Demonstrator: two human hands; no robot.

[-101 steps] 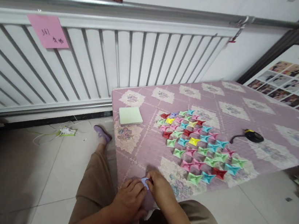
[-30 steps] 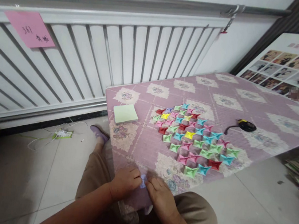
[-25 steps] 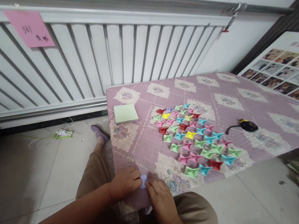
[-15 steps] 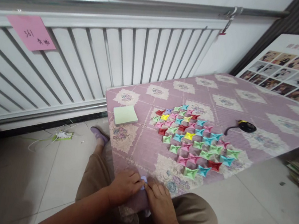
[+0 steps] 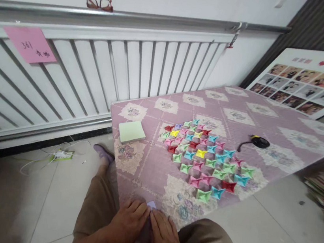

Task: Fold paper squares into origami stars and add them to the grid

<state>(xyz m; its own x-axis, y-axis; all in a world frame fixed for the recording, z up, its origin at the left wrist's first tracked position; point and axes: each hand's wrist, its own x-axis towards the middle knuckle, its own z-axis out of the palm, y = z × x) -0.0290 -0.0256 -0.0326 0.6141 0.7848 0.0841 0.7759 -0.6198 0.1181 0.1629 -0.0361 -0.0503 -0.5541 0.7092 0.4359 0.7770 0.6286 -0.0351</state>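
A small piece of lavender paper [image 5: 151, 204] lies at the near edge of the cloth-covered table, mostly hidden under my fingers. My left hand [image 5: 132, 222] presses on its left side with the fingers bent and held together. From the right, my right hand [image 5: 164, 233] bears on the same paper, its fingers close together. The two hands nearly meet at the fingertips. Beyond them stand rows of small folded paper shapes [image 5: 201, 153] in green, pink, blue, red and yellow. A stack of pale green square paper [image 5: 132, 132] sits at the table's left side.
A black object with a short cord [image 5: 259, 142] lies on the patterned tablecloth [image 5: 150, 164] to the right. A photo board [image 5: 304, 86] leans at the far right. Behind the table runs a white radiator [image 5: 145, 63], with eyeglasses [image 5: 99, 5] on the pipe above. A power strip [image 5: 62, 155] lies on the floor.
My hands have drawn nearer to each other over the lavender paper and now cover more of it. The view has tilted up slightly, so the scene sits lower.
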